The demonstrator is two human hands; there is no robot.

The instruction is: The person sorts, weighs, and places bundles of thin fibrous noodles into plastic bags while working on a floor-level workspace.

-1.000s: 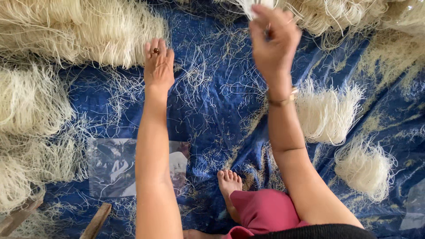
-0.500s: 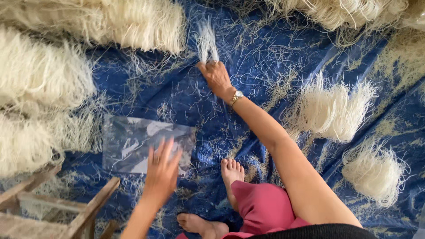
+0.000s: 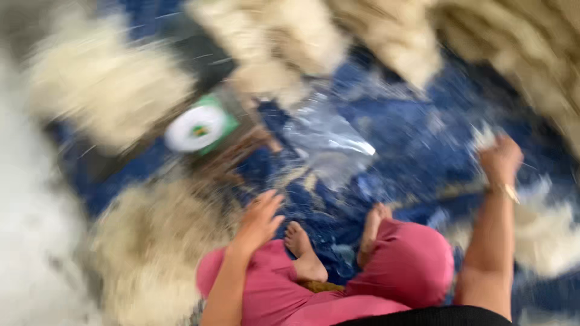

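The view is badly blurred by motion. My left hand (image 3: pixel 261 218) hovers with fingers apart above my knee in pink trousers (image 3: pixel 411 265), holding nothing, close to a pale heap of fibre (image 3: pixel 163 241). My right hand (image 3: pixel 500 158) is out to the right over the blue tarpaulin (image 3: pixel 417 139), closed around a small tuft of white fibre (image 3: pixel 483 136). A watch band shows at that wrist. My bare feet (image 3: pixel 305 256) rest on the tarpaulin between the hands. A clear plastic bag (image 3: pixel 329 142) lies just beyond them.
Pale fibre bundles (image 3: pixel 109 96) ring the tarpaulin at left, top and right. A round white and green container (image 3: pixel 199 128) sits on a brown wooden piece (image 3: pixel 235 148) at upper left.
The head has swung left and everything has smeared. My right hand has drawn back to the right with a tuft in it; my left hand has pulled in toward my knee.
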